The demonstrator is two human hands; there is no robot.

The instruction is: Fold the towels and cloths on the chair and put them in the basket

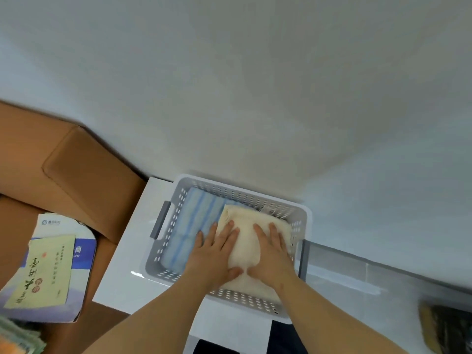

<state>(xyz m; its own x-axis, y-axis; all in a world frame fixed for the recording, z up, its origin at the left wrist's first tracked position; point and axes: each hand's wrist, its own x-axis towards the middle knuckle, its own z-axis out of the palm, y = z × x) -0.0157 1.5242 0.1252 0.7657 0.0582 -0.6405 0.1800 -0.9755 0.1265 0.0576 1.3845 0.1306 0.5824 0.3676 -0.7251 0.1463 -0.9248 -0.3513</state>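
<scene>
Here, both hands lie flat on a folded cream towel (246, 241) inside the grey perforated basket (242, 300). The left hand (217, 254) and the right hand (273, 254) rest side by side with their thumbs nearly meeting. Neither grip closes on anything: the fingers are straight and slightly spread, and the palms bear down on the cloth. That suggests the towel is being pressed so its fold stays put and it sits low beneath the rim.

The cream towel fills the right part of the basket. A folded blue-striped towel (194, 215) fills the left part and touches it along one edge. The outer fingers of the left hand reach over that seam onto the blue stripes, probably to keep the two bundles level and snug against each other.

The basket stands on a white worktop (122, 277) close to the wall, its dark grey handle (161, 221) facing the brown padded chair (89, 180) just beside it. That keeps the carry from chair to basket short.

Printed booklets (51, 264) lie on the chair seat. At the lower left corner is a blurred heap of green and orange cloths (18, 338), so the task looks only partly done. I would judge that room remains only on top of the two folded towels.
</scene>
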